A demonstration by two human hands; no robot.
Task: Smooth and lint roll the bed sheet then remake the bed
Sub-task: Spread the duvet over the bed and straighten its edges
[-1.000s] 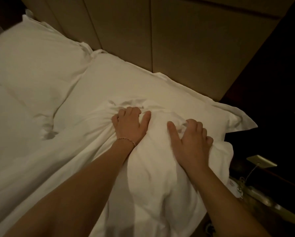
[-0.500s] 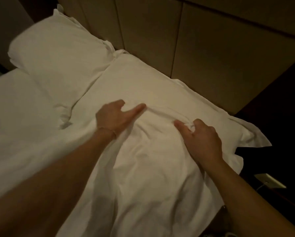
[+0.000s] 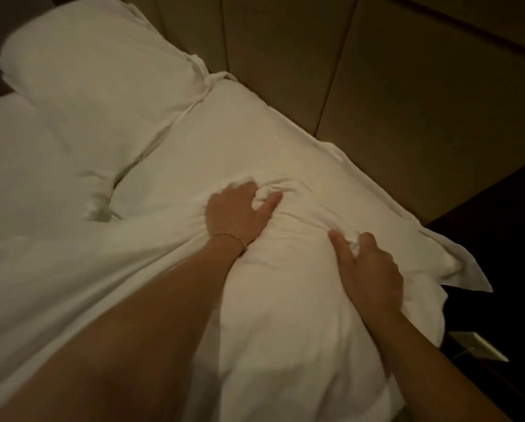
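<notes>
Hands work at the head of the bed, both on the white duvet [image 3: 285, 315] that covers the mattress up to the pillows. Left hand [image 3: 235, 216] lies on the top edge of the duvet with its fingers curled into a bunch of the fabric and its thumb stretched out to the right; the grip is clamped on the duvet. A thin bracelet [image 3: 229, 237] circles the left wrist. Right hand [image 3: 369, 269] sits lower and to the right, fingers curled round a fold of the same edge, thumb pointing up along the fabric; this grip is also clamped on the duvet. Creases radiate from both grips. The gathered edge rests on the near pillow [image 3: 255, 141], which lies flat against the padded headboard [image 3: 377, 71]. A second pillow [image 3: 96, 71] lies to its left, touching it at the corner. The bed sheet itself is covered and cannot be seen. A pale card [image 3: 480, 345] lies on dark furniture at the right edge.
</notes>
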